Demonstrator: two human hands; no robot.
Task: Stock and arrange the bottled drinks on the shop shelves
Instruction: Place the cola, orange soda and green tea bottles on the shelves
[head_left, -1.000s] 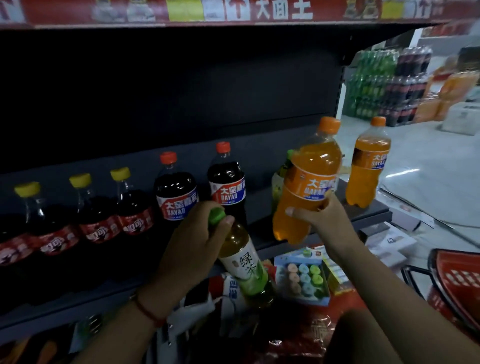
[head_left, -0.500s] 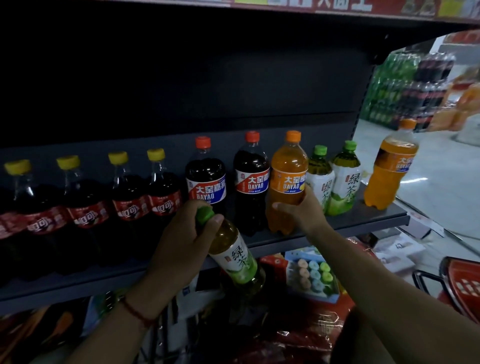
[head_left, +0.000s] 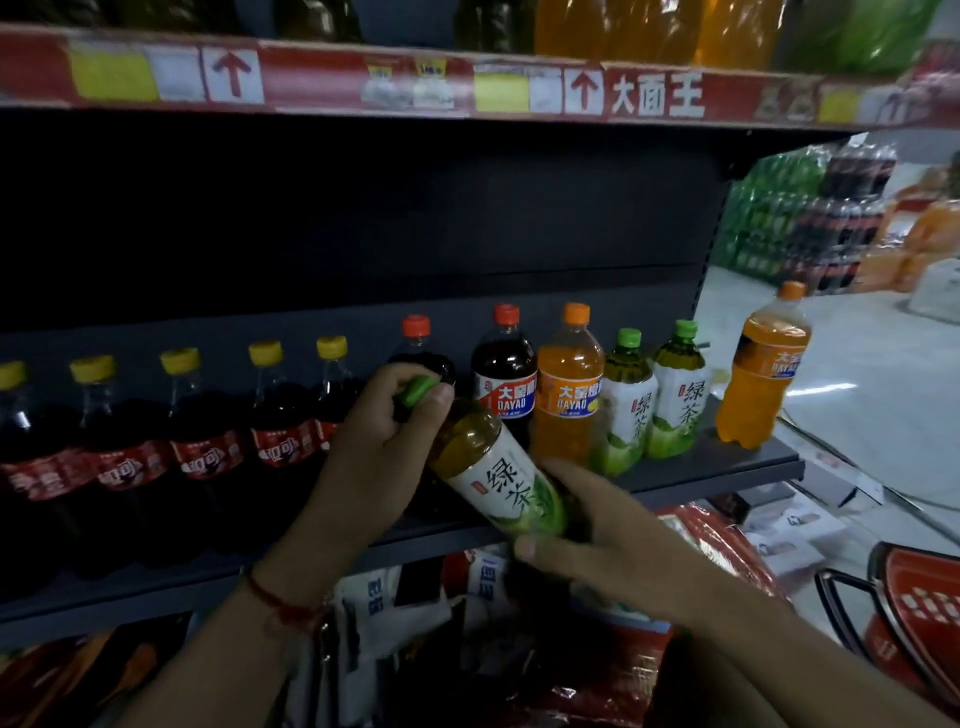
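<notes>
Once the right hand (head_left: 587, 525) had let go of the orange bottle (head_left: 567, 387) it had been setting on the shelf (head_left: 727, 465) half a second before, it came down to the base of the tea bottle (head_left: 496, 467), and I saw its fingers curled under that end while the left hand (head_left: 384, 441) kept its fingers clamped round the green cap and neck. The tea bottle lay tilted in front of the shelf edge, cap up-left, held by both hands and not yet shelved. I took that to mean the orange bottle was placed (upright, between a dark Dayao bottle (head_left: 506, 374) and two tea bottles (head_left: 652, 395)) and the tea was next. A second orange bottle (head_left: 763, 374) stood alone near the shelf's right end, with a gap beside the teas that looked the likeliest spot. The yellow-capped colas (head_left: 197, 431) filled the left, and a red basket (head_left: 919, 613) sat low right.
</notes>
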